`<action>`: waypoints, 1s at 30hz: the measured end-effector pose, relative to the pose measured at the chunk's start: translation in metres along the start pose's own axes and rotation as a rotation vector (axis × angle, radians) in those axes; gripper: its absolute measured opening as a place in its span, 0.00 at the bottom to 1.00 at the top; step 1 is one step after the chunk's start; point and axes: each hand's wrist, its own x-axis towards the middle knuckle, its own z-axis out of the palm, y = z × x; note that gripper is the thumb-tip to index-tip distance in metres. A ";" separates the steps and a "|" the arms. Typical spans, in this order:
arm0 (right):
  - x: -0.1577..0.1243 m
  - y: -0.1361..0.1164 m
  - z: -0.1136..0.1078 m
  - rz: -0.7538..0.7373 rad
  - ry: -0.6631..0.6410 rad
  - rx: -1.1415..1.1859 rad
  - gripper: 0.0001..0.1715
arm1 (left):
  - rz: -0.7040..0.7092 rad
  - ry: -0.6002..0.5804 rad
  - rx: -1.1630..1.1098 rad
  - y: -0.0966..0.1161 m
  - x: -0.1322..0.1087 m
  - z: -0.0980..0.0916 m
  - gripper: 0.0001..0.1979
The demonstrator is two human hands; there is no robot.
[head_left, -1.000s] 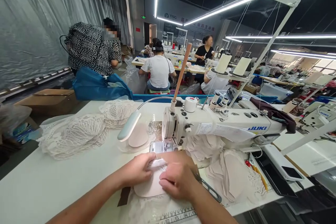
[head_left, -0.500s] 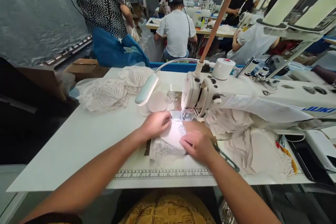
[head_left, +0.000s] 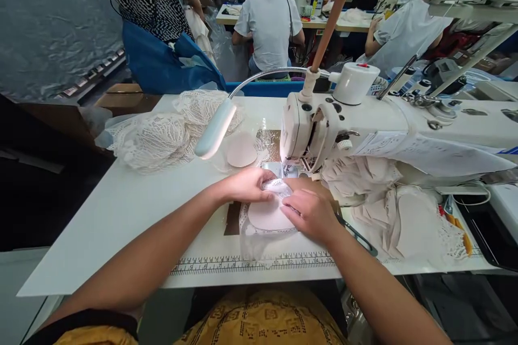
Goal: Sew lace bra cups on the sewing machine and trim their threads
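Observation:
A pale pink fabric pad [head_left: 267, 215] with a lace edge lies on the white table [head_left: 121, 215] just in front of the needle of a white sewing machine [head_left: 319, 129]. My left hand [head_left: 246, 186] pinches its far left edge with curled fingers. My right hand [head_left: 309, 213] rests on its right side, fingers closed on the cloth. Both hands sit close to the presser foot.
A heap of white lace [head_left: 157, 135] lies at the back left, a gooseneck lamp [head_left: 214, 129] hangs over a loose pad [head_left: 242, 150]. Beige cut pieces [head_left: 388, 210] pile under the machine arm. Scissors [head_left: 358, 237] lie by my right wrist. Other people work behind.
The view has dropped toward the table. My hands turned and shifted the pad slightly nearer to me, under the needle area; the grip of both hands stays the same.

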 end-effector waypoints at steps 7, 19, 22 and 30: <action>0.001 -0.002 -0.002 0.019 0.010 -0.011 0.18 | 0.021 0.076 -0.053 -0.005 0.016 0.000 0.07; 0.009 -0.003 0.003 0.137 0.002 -0.183 0.12 | 0.070 0.174 0.062 -0.008 0.024 0.004 0.12; 0.009 -0.003 0.004 0.133 0.011 -0.187 0.12 | 0.061 0.159 0.088 -0.008 0.020 0.000 0.08; 0.010 -0.004 0.004 0.109 0.026 -0.182 0.13 | 0.096 0.128 0.032 -0.003 0.020 0.002 0.05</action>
